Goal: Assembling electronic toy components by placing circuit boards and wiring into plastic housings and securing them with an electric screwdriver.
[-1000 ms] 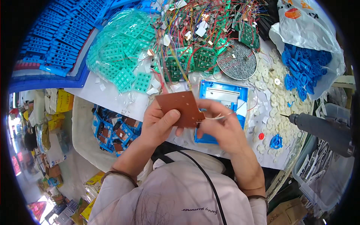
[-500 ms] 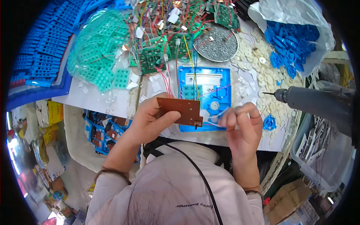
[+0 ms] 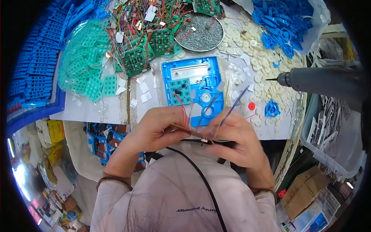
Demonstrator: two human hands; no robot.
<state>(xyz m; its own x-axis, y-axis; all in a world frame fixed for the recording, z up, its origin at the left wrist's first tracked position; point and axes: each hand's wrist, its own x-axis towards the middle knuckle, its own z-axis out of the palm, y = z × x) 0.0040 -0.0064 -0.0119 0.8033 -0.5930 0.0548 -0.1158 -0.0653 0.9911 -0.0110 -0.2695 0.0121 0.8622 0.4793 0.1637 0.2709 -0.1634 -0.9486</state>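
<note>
Board [image 3: 189,132], thin, brown and seen edge-on with coloured wires [image 3: 228,112] rising from it, sits pinched between left hand [image 3: 154,131] and right hand [image 3: 235,141] above the surface [image 3: 116,112]; beyond lie a blue plastic housing [image 3: 193,91] and a brown cardboard box [image 3: 303,191] lower right.

I have tipped the brown circuit board [image 3: 189,132] from face-up to edge-on between my left hand [image 3: 154,131] and right hand [image 3: 235,141]; its coloured wires [image 3: 228,112] now stand upward.
</note>
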